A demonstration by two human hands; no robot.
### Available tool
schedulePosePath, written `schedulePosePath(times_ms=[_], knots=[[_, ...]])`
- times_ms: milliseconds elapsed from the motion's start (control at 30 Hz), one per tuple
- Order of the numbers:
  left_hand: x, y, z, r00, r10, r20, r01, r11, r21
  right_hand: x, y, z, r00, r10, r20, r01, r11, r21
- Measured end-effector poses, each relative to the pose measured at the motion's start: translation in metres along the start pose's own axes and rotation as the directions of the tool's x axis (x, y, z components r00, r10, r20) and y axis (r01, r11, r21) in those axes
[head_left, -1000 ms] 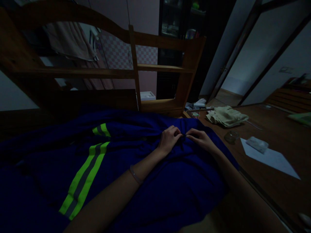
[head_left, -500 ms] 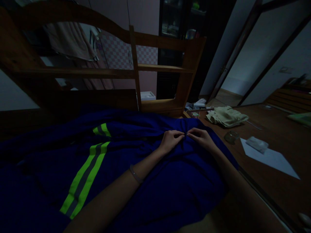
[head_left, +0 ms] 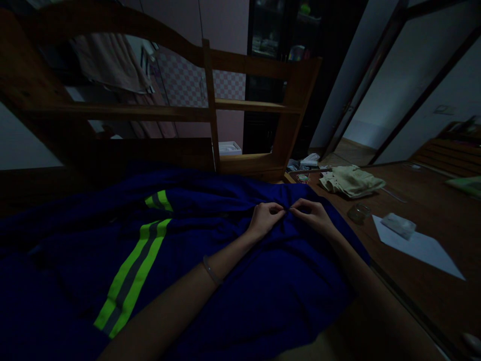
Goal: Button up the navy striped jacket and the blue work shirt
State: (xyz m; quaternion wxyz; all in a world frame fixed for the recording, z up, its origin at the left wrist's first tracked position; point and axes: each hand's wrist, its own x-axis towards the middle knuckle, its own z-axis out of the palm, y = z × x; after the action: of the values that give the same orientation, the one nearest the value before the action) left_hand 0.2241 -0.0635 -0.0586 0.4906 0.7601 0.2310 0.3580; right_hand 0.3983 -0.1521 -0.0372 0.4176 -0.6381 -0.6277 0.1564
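Note:
A dark blue work garment (head_left: 240, 281) with yellow-green and grey reflective stripes (head_left: 135, 271) lies spread out in front of me. Toward its right end, my left hand (head_left: 266, 218) pinches the cloth between thumb and fingertips. Close beside it, my right hand (head_left: 310, 213) makes a matching pinch, the fingertips of both nearly meeting. Folds run outward from that spot. Whether a button or other small fastener sits between the fingers is too dark and small to tell. A band circles my left wrist.
Behind the garment stands a wooden bed frame (head_left: 212, 110) with rails and shelves. At right, a brown wooden surface (head_left: 424, 200) carries folded beige cloth (head_left: 351, 180), a glass jar (head_left: 358, 213), a white sheet (head_left: 424, 253) and a small pale packet (head_left: 399, 225) lying on the sheet.
Both hands stay pinched at the same place on the garment, with only tiny finger shifts. The whole view has moved very slightly.

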Motion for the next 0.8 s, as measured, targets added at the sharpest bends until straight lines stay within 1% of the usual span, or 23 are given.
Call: schedulePosePath(times_ms=[100, 200, 367, 500, 567, 667, 733, 800], knots=[[0.0, 0.0, 0.0, 1.0, 0.017, 0.005, -0.017, 1.0, 0.019, 0.0, 0.004, 0.001, 1.0, 0.007, 0.017, -0.007, 1.0, 0.03], [0.0, 0.001, 0.0, 1.0, 0.01, 0.001, -0.01, 0.997, 0.076, 0.001, 0.005, 0.003, 1.0, 0.013, 0.028, -0.015, 0.998, 0.053], [0.001, 0.0, 0.003, 0.998, 0.053, -0.017, -0.049, 0.982, 0.185, 0.003, 0.005, 0.006, 1.0, 0.007, 0.004, -0.007, 0.999, 0.053], [0.001, -0.002, 0.004, 0.997, 0.064, -0.034, -0.053, 0.969, 0.241, 0.004, 0.007, 0.008, 1.0, 0.002, 0.008, -0.002, 0.998, 0.062], [0.001, -0.003, 0.004, 0.997, 0.074, -0.038, -0.062, 0.964, 0.259, 0.004, 0.01, 0.009, 1.0, 0.005, 0.003, -0.006, 0.998, 0.068], [0.001, -0.003, 0.004, 0.997, 0.068, -0.044, -0.053, 0.96, 0.277, 0.005, 0.016, 0.01, 0.999, 0.029, -0.043, -0.025, 0.997, 0.074], [0.0, -0.003, 0.003, 0.997, 0.066, -0.042, -0.053, 0.962, 0.267, 0.006, 0.018, 0.01, 0.997, 0.033, -0.064, -0.029, 0.997, 0.072], [0.0, -0.002, 0.002, 0.997, 0.072, -0.04, -0.061, 0.97, 0.236, 0.006, 0.018, 0.009, 0.998, 0.026, -0.055, -0.023, 0.998, 0.059]])
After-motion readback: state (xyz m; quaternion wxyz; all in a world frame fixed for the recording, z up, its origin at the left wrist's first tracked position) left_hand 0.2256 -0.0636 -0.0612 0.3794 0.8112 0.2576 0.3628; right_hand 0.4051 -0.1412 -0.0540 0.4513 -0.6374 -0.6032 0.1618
